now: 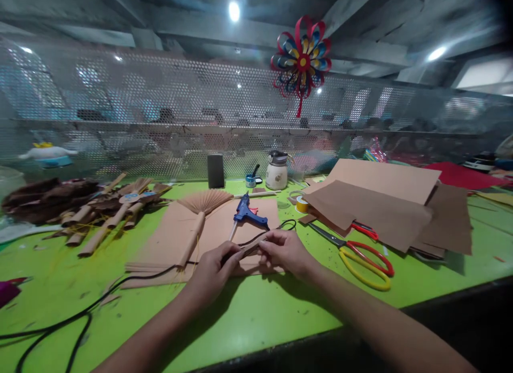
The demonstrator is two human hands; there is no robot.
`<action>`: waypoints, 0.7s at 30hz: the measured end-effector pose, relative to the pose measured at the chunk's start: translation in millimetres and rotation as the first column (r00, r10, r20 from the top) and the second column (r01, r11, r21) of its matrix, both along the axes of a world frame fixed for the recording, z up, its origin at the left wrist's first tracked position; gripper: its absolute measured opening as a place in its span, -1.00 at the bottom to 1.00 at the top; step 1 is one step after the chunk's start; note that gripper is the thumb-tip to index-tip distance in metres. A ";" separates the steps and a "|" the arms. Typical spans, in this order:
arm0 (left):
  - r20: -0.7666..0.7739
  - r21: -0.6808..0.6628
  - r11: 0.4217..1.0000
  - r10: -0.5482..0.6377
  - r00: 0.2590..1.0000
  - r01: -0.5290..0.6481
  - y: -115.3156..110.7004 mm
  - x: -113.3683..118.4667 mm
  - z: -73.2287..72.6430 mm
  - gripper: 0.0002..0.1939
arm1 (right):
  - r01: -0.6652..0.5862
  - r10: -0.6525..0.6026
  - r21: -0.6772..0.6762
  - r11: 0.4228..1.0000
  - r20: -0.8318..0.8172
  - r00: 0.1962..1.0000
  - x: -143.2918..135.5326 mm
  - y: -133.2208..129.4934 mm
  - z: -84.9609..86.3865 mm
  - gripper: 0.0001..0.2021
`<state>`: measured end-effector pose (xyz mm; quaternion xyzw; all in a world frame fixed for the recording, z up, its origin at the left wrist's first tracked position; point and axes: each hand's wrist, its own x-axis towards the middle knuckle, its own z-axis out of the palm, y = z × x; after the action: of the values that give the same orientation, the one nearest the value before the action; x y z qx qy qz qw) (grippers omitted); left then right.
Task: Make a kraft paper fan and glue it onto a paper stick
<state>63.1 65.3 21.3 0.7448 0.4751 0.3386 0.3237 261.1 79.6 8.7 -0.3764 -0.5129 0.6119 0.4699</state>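
My left hand [218,263] and my right hand [286,250] meet over the front of the table, both closed on a narrow strip of brown paper [250,248]. The fingers hide much of the strip. Just beyond them, a blue glue gun [248,212] rests on flat brown paper sheets [160,236], its black cord trailing off to the left. Left of the glue gun lies a pleated paper fan [205,201] with a rolled paper handle [192,239]. To the right, scissors [356,253] with red and yellow handles lie partly spread.
Several finished paper fans [116,212] pile up at the left. A stack of brown card [372,202] covers the right side, with a red cutter [364,230] and yellow tape roll [302,204] beside it. A white bottle [276,172] stands before the perforated metal screen [180,95].
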 end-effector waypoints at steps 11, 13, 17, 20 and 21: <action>0.027 -0.076 0.997 -0.015 1.000 0.017 -0.8 -1.2 3.8 -0.67 | -0.032 0.033 -0.086 0.996 0.017 0.999 1.1 -2.8 3.3 -0.61; 0.022 -0.055 0.998 -0.011 1.000 0.013 -0.2 -1.9 3.2 -0.67 | -0.037 0.039 -0.084 0.996 0.028 0.999 1.3 -3.0 3.5 -0.61; 0.010 -0.002 1.000 0.000 1.000 0.000 0.8 -3.0 3.0 -0.69 | -0.045 0.047 -0.062 0.997 0.033 0.998 1.6 -4.2 5.0 -0.61; 0.012 0.012 1.000 -0.007 1.000 0.007 1.0 -5.0 1.9 -0.69 | -0.047 0.049 -0.036 0.998 0.041 0.998 1.8 -5.3 6.9 -0.62; 0.021 0.013 1.000 -0.011 1.000 0.010 0.8 -5.8 1.4 -0.69 | -0.048 0.050 -0.035 0.998 0.044 0.998 1.9 -5.7 7.5 -0.62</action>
<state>57.3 66.0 22.7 0.7457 0.4657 0.3477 0.3258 263.0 73.9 16.2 -0.3853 -0.5221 0.6231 0.4367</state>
